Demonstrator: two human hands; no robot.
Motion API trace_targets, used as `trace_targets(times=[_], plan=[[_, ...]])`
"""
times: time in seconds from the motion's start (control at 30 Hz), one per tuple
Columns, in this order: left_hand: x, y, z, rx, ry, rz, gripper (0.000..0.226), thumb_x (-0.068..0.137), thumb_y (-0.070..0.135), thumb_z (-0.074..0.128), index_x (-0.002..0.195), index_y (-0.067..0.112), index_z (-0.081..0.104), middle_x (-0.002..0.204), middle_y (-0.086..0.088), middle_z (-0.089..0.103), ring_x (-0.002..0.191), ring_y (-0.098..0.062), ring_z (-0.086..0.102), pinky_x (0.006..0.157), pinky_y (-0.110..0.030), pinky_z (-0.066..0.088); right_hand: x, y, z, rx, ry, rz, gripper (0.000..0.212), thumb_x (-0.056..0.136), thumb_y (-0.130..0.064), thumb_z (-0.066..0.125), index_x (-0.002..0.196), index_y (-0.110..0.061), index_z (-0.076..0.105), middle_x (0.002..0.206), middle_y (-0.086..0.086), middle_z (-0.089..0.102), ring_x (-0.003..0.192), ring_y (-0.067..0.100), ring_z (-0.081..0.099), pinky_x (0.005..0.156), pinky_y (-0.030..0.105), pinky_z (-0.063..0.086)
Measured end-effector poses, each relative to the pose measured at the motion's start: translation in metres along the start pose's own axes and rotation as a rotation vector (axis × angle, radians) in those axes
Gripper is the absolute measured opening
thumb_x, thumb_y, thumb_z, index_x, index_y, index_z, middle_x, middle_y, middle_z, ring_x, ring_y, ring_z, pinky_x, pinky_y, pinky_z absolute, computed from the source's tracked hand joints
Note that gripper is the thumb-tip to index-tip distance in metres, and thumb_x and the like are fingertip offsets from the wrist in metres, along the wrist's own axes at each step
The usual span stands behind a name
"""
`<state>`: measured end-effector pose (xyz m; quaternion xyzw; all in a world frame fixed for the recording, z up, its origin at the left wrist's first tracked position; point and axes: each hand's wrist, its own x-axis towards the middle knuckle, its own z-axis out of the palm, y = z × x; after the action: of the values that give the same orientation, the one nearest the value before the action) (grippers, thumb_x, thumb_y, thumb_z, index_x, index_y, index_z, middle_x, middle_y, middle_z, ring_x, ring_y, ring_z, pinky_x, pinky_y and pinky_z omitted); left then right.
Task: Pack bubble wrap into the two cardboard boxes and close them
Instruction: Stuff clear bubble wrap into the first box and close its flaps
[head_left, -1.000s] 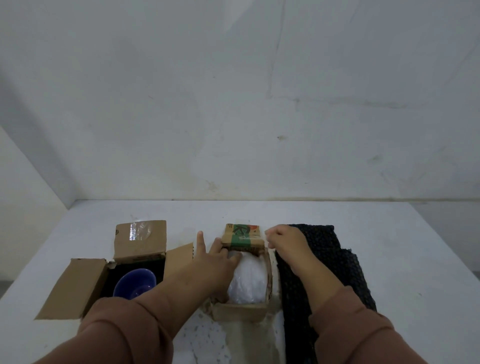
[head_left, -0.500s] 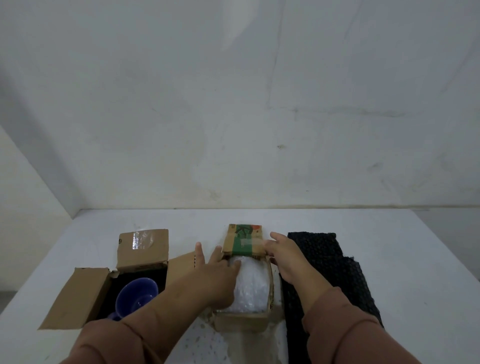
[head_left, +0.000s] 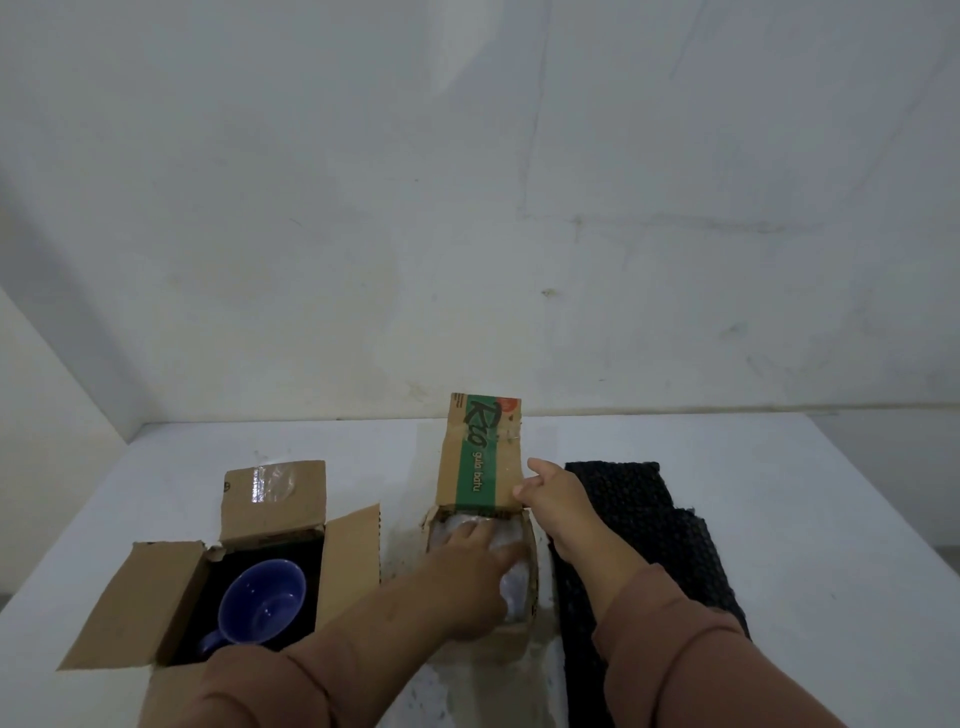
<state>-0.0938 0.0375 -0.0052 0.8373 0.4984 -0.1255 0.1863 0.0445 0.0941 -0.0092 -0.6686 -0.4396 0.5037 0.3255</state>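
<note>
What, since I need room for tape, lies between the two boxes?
In the head view: a bare strip of white table, crossed nearer the camera by the left forearm.

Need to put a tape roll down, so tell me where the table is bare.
Bare table lies right of the black wrap, and along the wall behind the mug box and small box. Crowded: the narrow gap between the boxes, with the left hand in the small box and the right hand pinching its flap.

One wide-angle head-worn camera looks forward and down over the flat white tabletop (head_left: 805, 519) toward the pale wall (head_left: 467, 208). Brown-sleeved forearms (head_left: 670, 649) enter close below.
</note>
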Motion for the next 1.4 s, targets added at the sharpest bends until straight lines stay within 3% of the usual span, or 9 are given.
trace_targets(times=[0.23,0.37,0.5,0.6,0.77,0.9,1.07,1.2,1.4], plan=[[-0.001,0.004,0.01,0.045,0.039,-0.035,0.067,0.091,0.03,0.05,0.149,0.03,0.016,0.16,-0.012,0.005,0.147,-0.033,0.0,0.118,-0.048,0.007,0.0,-0.003,-0.001,-0.003,0.012,-0.013,0.05,0.091,-0.009,0.055,0.139,-0.009,0.04,0.107,0.009,0.058,0.103,0.021,0.056,0.09,0.027,0.042],[-0.006,0.005,0.005,-0.046,0.036,-0.03,0.072,0.09,0.025,0.052,0.151,0.026,0.013,0.161,-0.01,0.001,0.148,-0.03,-0.004,0.119,-0.045,0.002,-0.004,-0.006,-0.004,-0.038,0.019,-0.064,0.037,0.09,-0.018,0.056,0.128,-0.016,0.055,0.109,0.011,0.066,0.101,0.024,0.063,0.096,0.042,0.05],[-0.02,-0.002,-0.006,-0.607,0.233,-0.115,0.062,0.086,0.001,0.049,0.143,0.017,0.034,0.153,-0.003,0.026,0.139,-0.018,0.025,0.108,-0.017,0.021,-0.011,-0.008,-0.007,0.002,0.035,-0.096,0.025,0.093,-0.021,0.053,0.114,-0.013,0.063,0.113,0.005,0.065,0.099,0.021,0.064,0.088,0.037,0.055],[-0.039,-0.006,-0.017,-0.862,0.517,-0.247,0.041,0.088,-0.004,0.042,0.124,0.015,0.05,0.121,0.0,0.048,0.118,-0.015,0.046,0.088,-0.017,0.032,-0.02,-0.007,-0.01,0.006,0.036,-0.106,0.022,0.095,-0.021,0.05,0.103,-0.01,0.066,0.102,0.005,0.066,0.086,0.018,0.063,0.07,0.025,0.052],[-0.064,0.002,-0.029,-1.402,0.394,-0.426,0.037,0.102,0.037,0.032,0.133,0.022,0.044,0.138,-0.005,0.048,0.127,-0.025,0.046,0.108,-0.038,0.036,-0.035,0.002,-0.012,0.058,-0.011,-0.086,0.013,0.094,-0.022,0.052,0.093,-0.018,0.065,0.089,0.002,0.061,0.079,0.015,0.057,0.072,0.031,0.047],[-0.071,0.003,-0.036,-1.826,0.354,-0.504,0.048,0.098,0.052,0.026,0.085,0.017,0.057,0.089,-0.007,0.064,0.083,-0.021,0.06,0.08,-0.038,0.051,-0.048,0.011,-0.014,0.067,-0.051,-0.077,0.021,0.093,-0.022,0.055,0.109,-0.013,0.065,0.092,0.001,0.061,0.082,0.015,0.057,0.069,0.024,0.048],[-0.07,0.002,-0.025,-1.826,0.346,-0.499,0.045,0.1,0.042,0.036,0.104,0.01,0.068,0.104,-0.014,0.07,0.097,-0.029,0.065,0.081,-0.04,0.055,-0.062,0.017,-0.013,-0.005,-0.001,-0.122,0.018,0.089,-0.003,0.056,0.101,-0.005,0.07,0.089,0.001,0.067,0.075,0.007,0.06,0.062,0.013,0.052],[-0.072,0.001,-0.017,-1.725,0.384,-0.543,0.032,0.099,0.019,0.039,0.101,0.005,0.068,0.096,-0.015,0.07,0.087,-0.029,0.063,0.067,-0.033,0.05,-0.072,0.022,-0.009,-0.197,0.062,-0.174,0.025,0.089,-0.006,0.055,0.11,-0.01,0.069,0.115,0.008,0.066,0.105,0.019,0.061,0.097,0.031,0.048],[-0.074,0.005,-0.016,-1.614,0.398,-0.533,0.035,0.1,0.015,0.034,0.09,0.01,0.067,0.085,-0.009,0.069,0.076,-0.024,0.063,0.058,-0.029,0.05,-0.083,0.027,0.0,-0.174,0.084,-0.127,0.035,0.089,-0.006,0.044,0.112,-0.015,0.068,0.109,0.0,0.062,0.106,0.016,0.056,0.097,0.025,0.042]])
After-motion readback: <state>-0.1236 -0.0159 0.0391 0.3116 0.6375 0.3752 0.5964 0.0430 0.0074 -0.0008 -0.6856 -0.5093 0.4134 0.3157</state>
